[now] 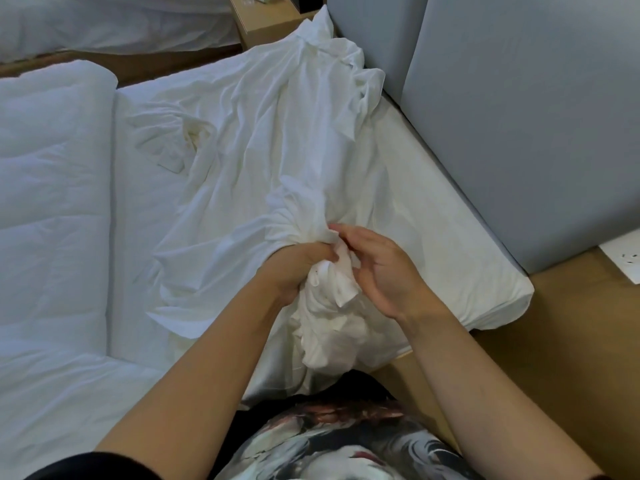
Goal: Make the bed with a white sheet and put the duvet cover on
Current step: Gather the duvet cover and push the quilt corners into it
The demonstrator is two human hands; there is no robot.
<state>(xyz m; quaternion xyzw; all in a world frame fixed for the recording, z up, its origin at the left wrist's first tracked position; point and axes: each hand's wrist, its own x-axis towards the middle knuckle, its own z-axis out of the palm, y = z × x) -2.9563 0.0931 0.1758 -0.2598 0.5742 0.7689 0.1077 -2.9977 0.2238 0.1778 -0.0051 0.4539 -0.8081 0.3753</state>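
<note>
A crumpled white sheet (277,140) lies spread over the mattress (450,258), bunched into a rope toward me. My left hand (294,268) grips the gathered end of the sheet near the mattress's near edge. My right hand (384,268) is beside it, fingers loosely bent, fingertips pinching a fold of the same bunch. A loose wad of the sheet hangs below both hands. A thick white duvet (52,202) lies folded along the left side of the bed.
A grey padded headboard (519,116) stands at the right. A wooden bedside table (270,26) is at the top, a second bed (104,22) behind it. Wooden floor (554,341) runs along the right, with a white paper (623,254) on it.
</note>
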